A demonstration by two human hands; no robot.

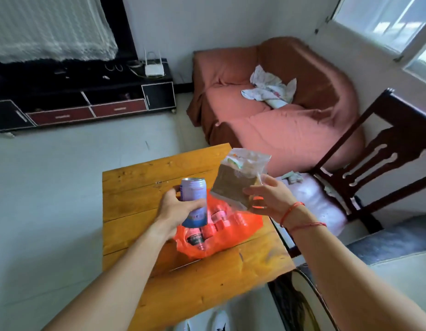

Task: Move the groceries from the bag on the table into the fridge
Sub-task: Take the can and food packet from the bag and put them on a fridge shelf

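Wooden table (140, 187) at frame centre, orange bag (245, 225) on it.
Left hand (176, 209) grips a can (194, 201); right hand (271, 197) pinches a clear packet (236, 182) above the bag.

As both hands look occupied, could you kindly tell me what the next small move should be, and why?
Probably lift both items clear and turn toward the fridge, which is not in view. The left hand grips a can and the right hand holds a clear packet above the orange bag, so neither can take more.
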